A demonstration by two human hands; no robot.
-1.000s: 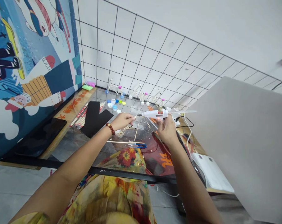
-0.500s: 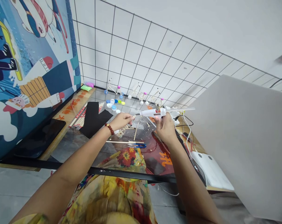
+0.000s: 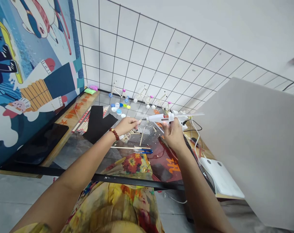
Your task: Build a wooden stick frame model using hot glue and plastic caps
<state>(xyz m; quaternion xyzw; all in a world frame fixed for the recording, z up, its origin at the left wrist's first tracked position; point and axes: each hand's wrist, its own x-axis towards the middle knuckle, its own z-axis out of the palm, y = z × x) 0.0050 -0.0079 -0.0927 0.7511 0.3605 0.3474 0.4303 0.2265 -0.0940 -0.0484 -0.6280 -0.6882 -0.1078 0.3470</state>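
Observation:
My right hand [image 3: 173,133] grips a white hot-glue gun [image 3: 160,117], held level with its nozzle pointing left. My left hand [image 3: 128,125], a red bead bracelet on the wrist, is closed in a pinch on a thin wooden stick [image 3: 138,122] whose end meets the gun's nozzle. Both hands hover over a glass tabletop [image 3: 88,147]. Under them lie loose wooden sticks [image 3: 130,148] and small blue-handled scissors [image 3: 144,151].
Stick frames with coloured caps [image 3: 147,97] and loose bottle caps [image 3: 119,107] stand along the tiled wall. Black cut paper [image 3: 98,123] and a stick bundle [image 3: 83,120] lie left, beside a dark tablet [image 3: 41,144]. A large grey board [image 3: 254,145] leans at right, with cables [image 3: 194,132] and a white device [image 3: 221,178].
The hands and glue gun have barely shifted; the view has drifted slightly. The nozzle stays at the stick's end.

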